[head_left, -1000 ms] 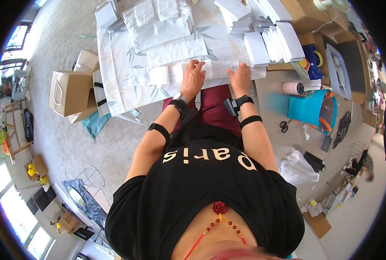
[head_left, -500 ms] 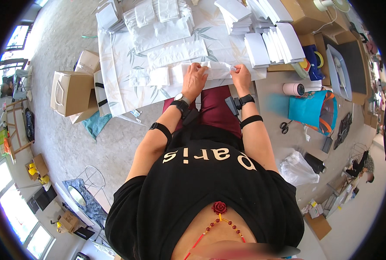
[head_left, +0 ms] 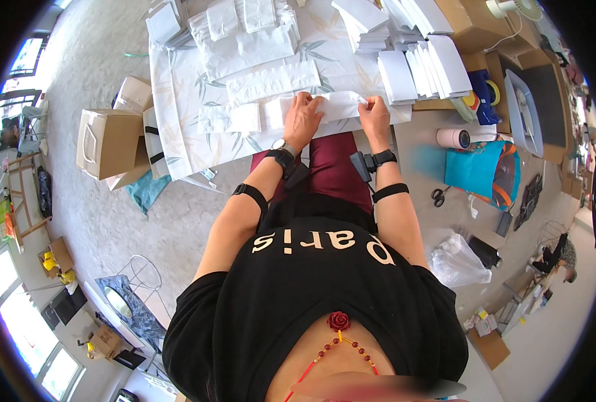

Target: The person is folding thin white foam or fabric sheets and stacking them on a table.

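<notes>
A white, thin plastic bag [head_left: 341, 106] lies across the table's near edge, with a flat white piece [head_left: 276, 112] at its left part. Over its middle is my left hand [head_left: 301, 122], fingers bent and thumb drawn in against the bag. My right hand [head_left: 376, 120] pinches the bag's right end between thumb and fingertips. To the left lies a similar flat bag with a white square piece [head_left: 246, 118] on it. Just beyond my hands, a row of overlapping white bags [head_left: 273, 83] stretches along the cloth.
The table wears a leaf-patterned cloth [head_left: 177, 144]. More white bags [head_left: 248, 50] are piled farther back, and stacks of white folded sheets [head_left: 445, 67] stand at the right. Cardboard boxes [head_left: 107, 144] flank the left side; a pink bottle [head_left: 452, 138] and scissors [head_left: 438, 197] are right.
My right hand has shifted slightly up, and the bag's right part looks flatter and straighter. My left hand has moved slightly, staying on the bag.
</notes>
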